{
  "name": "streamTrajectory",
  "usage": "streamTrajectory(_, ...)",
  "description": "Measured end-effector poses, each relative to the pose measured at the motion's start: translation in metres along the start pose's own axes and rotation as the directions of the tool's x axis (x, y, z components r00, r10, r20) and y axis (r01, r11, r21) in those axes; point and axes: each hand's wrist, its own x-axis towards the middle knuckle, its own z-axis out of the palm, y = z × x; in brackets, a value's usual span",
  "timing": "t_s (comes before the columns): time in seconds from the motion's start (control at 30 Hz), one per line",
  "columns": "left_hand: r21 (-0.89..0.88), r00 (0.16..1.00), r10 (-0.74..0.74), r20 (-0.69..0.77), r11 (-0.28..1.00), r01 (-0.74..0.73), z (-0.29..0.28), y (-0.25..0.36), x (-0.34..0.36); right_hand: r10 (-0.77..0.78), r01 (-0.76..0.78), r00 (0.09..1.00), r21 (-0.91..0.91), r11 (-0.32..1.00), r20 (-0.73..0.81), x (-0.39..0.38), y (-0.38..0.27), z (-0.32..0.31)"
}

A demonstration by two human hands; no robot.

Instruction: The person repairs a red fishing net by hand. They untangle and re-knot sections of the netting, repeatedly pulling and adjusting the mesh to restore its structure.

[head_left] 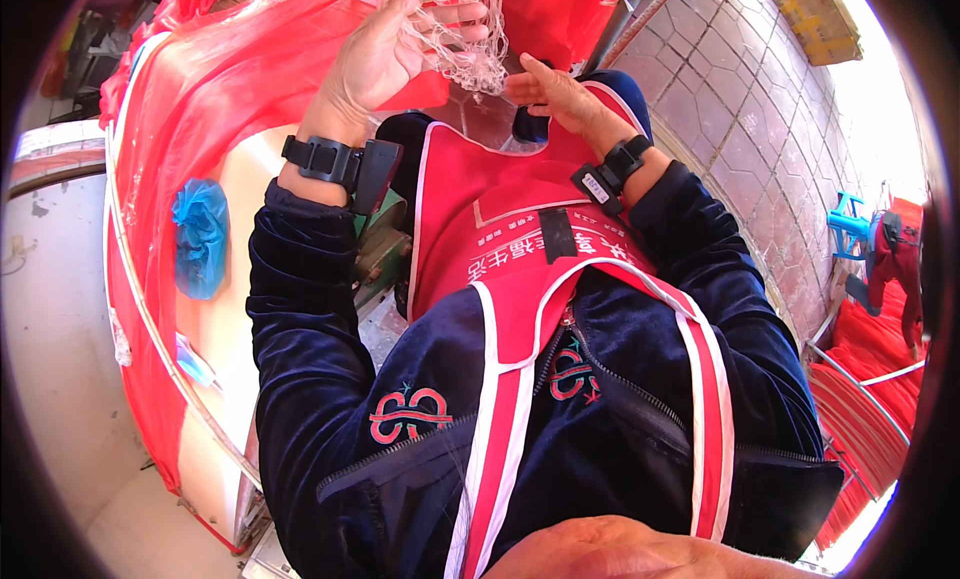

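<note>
At the top centre, my left hand (pixel 405 44) has pale tangled string netting (pixel 480 64) caught across its partly spread, curled fingers, and the bunch hangs toward the right. My right hand (pixel 550 91) is open beside the lower end of the bunch, fingers stretched out and thumb raised; whether its fingertips touch the strands is unclear. Red sheet material (pixel 560 9) lies behind the netting. Below both hands, my red apron (pixel 450 209) with white edging covers my lap.
Red sheeting (pixel 160 109) drapes over a pale surface (pixel 250 399) at left, with a crumpled blue plastic bag (pixel 200 239). Paved floor (pixel 700 109) stretches to the right, holding a cardboard piece (pixel 810 14), a blue plastic item (pixel 848 229) and red material (pixel 860 409) on a metal frame.
</note>
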Motion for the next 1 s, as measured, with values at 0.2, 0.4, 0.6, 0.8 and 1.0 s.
streamTrajectory(0.2,-0.076,0.999,0.042,-0.004,0.996,-0.042,-0.003,0.001,-0.002,-0.175,0.111,0.945,0.233,0.966,0.277,-0.003,-0.022,0.028)
streamTrajectory(0.4,-0.086,0.997,0.074,-0.024,0.993,-0.076,-0.001,0.004,-0.001,-0.361,0.261,0.91,0.396,0.88,0.203,0.004,-0.031,0.023)
streamTrajectory(0.6,-0.288,0.992,0.058,-0.112,0.953,-0.088,0.0,0.002,-0.002,-0.32,0.247,0.936,0.372,0.895,0.148,0.0,-0.023,0.018)
streamTrajectory(0.8,-0.302,0.989,0.056,-0.139,0.948,-0.096,-0.004,0.0,0.0,-0.524,0.514,0.842,0.103,0.852,0.131,-0.021,-0.037,0.032)
streamTrajectory(1.0,-0.337,0.992,0.077,-0.104,0.935,-0.108,-0.003,0.0,0.0,-0.539,0.568,0.817,-0.124,0.814,0.206,-0.017,-0.036,0.047)
